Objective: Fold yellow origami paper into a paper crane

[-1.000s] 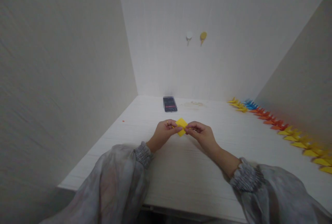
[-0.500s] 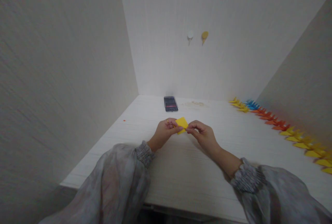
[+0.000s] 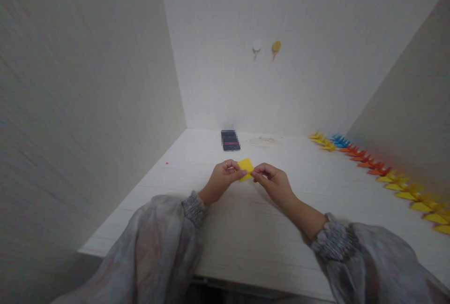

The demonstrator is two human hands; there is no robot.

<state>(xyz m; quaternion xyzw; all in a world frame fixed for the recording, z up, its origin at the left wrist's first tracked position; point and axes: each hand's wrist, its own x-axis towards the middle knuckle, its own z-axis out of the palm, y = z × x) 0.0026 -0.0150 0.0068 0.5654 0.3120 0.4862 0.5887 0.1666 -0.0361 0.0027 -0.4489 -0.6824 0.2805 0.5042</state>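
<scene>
Between my two hands is a small yellow folded paper [image 3: 246,165], held just above the white tabletop with one corner pointing away from me. My left hand [image 3: 225,176] pinches its left side, thumb lying across the front and a ring on one finger. On the opposite side, the thumb and index finger of my right hand [image 3: 273,179] close on the paper's right corner. The fingers hide part of its lower edges, so the exact folds cannot be made out.
A phone [image 3: 230,140] lies beyond my hands near the back wall. Along the right side runs a row of folded paper cranes [image 3: 378,168] in yellow, blue and orange. An orange scrap [image 3: 167,163] lies at left. Two hooks [image 3: 276,47] are on the wall.
The yellow paper's lower part now sits closer against its upper part, looking flatter between my fingers. Both hands stay nearly in place; the whole view shifts slightly.
</scene>
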